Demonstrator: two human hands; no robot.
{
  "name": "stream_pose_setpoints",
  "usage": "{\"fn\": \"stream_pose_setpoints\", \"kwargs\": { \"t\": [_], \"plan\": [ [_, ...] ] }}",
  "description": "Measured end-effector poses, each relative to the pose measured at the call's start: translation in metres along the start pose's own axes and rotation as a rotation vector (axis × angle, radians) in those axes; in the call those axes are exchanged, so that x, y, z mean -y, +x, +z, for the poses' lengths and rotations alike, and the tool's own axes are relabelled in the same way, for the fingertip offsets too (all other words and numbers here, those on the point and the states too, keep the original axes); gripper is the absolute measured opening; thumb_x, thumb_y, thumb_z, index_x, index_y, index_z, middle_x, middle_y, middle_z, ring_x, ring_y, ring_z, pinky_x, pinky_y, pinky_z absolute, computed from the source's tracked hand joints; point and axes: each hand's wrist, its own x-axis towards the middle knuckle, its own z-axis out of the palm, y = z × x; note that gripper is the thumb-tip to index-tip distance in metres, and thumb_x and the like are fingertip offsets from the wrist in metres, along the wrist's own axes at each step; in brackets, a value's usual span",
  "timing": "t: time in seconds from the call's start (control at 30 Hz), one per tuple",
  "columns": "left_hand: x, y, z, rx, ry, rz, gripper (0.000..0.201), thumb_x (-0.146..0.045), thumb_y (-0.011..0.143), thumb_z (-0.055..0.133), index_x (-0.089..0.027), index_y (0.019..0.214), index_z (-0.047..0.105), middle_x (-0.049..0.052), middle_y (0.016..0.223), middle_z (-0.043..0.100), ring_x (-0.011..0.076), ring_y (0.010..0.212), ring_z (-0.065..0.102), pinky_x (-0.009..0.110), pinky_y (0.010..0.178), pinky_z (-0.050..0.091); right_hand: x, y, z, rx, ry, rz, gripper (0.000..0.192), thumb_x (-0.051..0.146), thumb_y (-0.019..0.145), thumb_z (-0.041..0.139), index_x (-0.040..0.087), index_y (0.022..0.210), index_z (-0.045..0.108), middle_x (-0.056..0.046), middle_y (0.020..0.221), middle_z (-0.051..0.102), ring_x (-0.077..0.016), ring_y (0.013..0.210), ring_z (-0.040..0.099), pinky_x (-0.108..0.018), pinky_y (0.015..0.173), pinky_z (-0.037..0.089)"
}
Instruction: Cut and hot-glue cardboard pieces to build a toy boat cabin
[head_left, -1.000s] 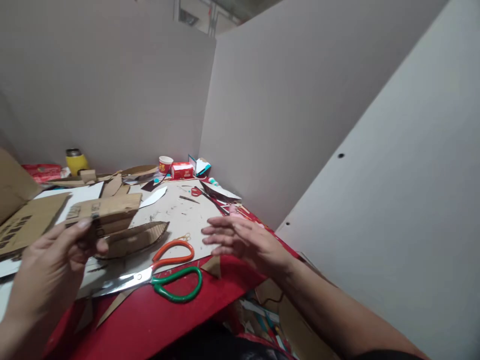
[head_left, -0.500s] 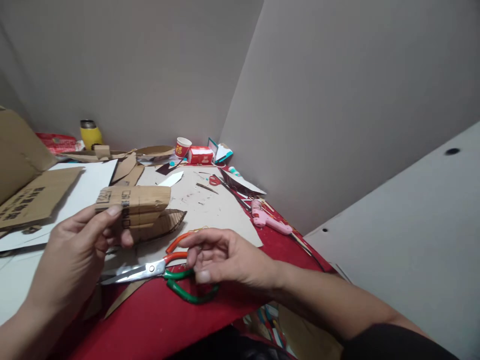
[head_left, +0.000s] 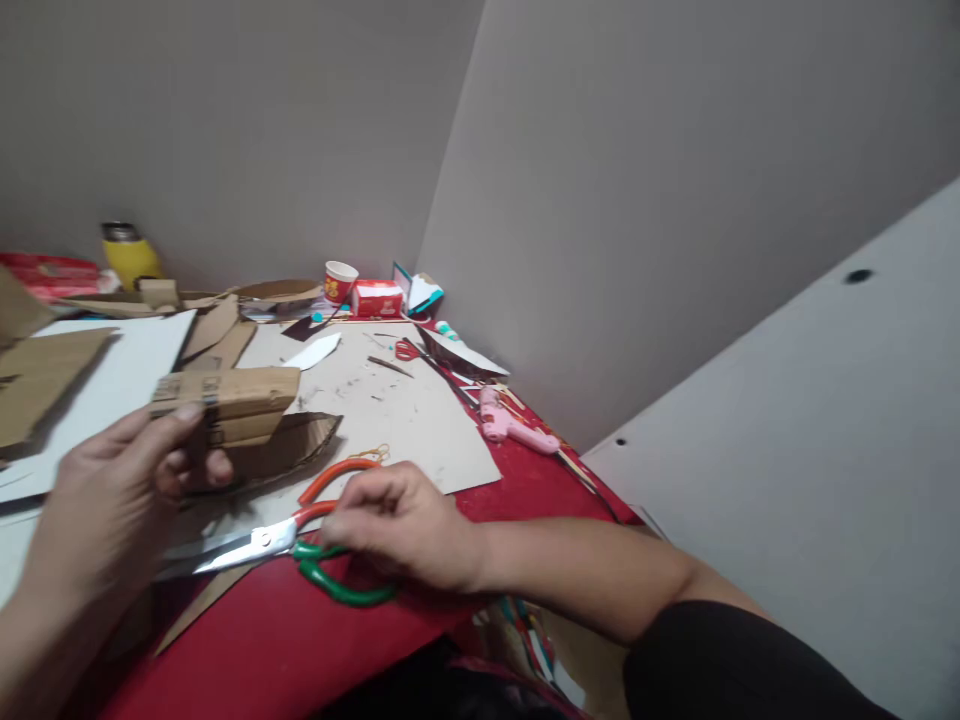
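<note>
My left hand is closed on a piece of folded brown cardboard, pinched between thumb and fingers, with dark print on it. A pointed cardboard part sticks out below and to its right. At the front, scissors with one orange and one green handle lie low over the table, blades towards the left and slightly apart. My right hand is closed at the scissor handles, its thumb and fingers over the place where the two colours meet. The fingers hide part of the handles.
On the red-covered table lies a white board. A pink glue gun and small red-handled scissors are at the right. Behind stand a paper cup, a red box and a yellow bottle. Cardboard scraps lie at the left.
The view has swung a little to the right. My right hand's fingers have drawn together over the scissor handles. My left hand still holds the folded cardboard.
</note>
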Motion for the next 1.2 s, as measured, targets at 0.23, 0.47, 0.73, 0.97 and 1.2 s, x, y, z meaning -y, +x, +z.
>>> {"fn": "stream_pose_setpoints", "kwargs": {
  "t": [0.23,0.47,0.73,0.97,1.2],
  "plan": [
    [-0.004,0.002,-0.005,0.018,-0.24,-0.104,0.021,-0.029,0.062,0.076,-0.015,0.069,0.063,-0.005,0.059,0.06,0.0118,0.044,0.063,0.019,0.04,0.049,0.02,-0.016,-0.015,0.057,-1.191,-0.315,0.035,0.031,0.084,0.064,0.014,0.115,0.062,-0.009,0.096,0.064,-0.0201,0.085,0.055,-0.033,0.075,0.045],
    [-0.005,-0.002,-0.009,0.075,-0.332,-0.121,0.016,-0.022,0.07,0.073,-0.012,0.08,0.066,0.001,0.073,0.067,0.0154,0.055,0.071,0.02,0.046,0.055,0.021,-0.014,-0.006,0.268,-1.533,-0.166,0.03,0.014,0.078,0.055,0.012,0.107,0.06,-0.013,0.105,0.059,-0.0239,0.093,0.054,-0.037,0.084,0.046],
    [-0.011,-0.001,-0.019,0.085,-0.399,-0.086,0.009,-0.018,0.079,0.069,-0.011,0.084,0.067,0.006,0.074,0.073,0.0147,0.058,0.072,0.018,0.05,0.057,0.037,-0.003,-0.007,0.404,-1.563,-0.152,0.033,0.013,0.069,0.058,0.014,0.102,0.057,-0.011,0.098,0.061,-0.0234,0.088,0.057,-0.033,0.076,0.044],
    [-0.014,0.005,-0.023,0.043,-0.463,-0.058,0.008,-0.015,0.078,0.07,-0.012,0.083,0.065,0.004,0.072,0.073,0.0142,0.061,0.072,0.018,0.053,0.058,0.037,-0.018,-0.029,0.189,-1.611,-0.114,0.014,0.02,0.072,0.057,0.018,0.085,0.054,-0.007,0.085,0.064,-0.0212,0.073,0.055,-0.032,0.064,0.035],
    [-0.011,0.011,-0.021,0.001,-0.449,-0.079,0.006,-0.013,0.078,0.069,-0.012,0.08,0.064,0.001,0.068,0.071,0.0133,0.057,0.071,0.017,0.05,0.057,0.021,-0.011,-0.045,0.1,-1.369,-0.159,0.023,0.019,0.078,0.051,0.016,0.1,0.054,-0.004,0.077,0.06,-0.0171,0.067,0.049,-0.029,0.063,0.035]
  ]
}}
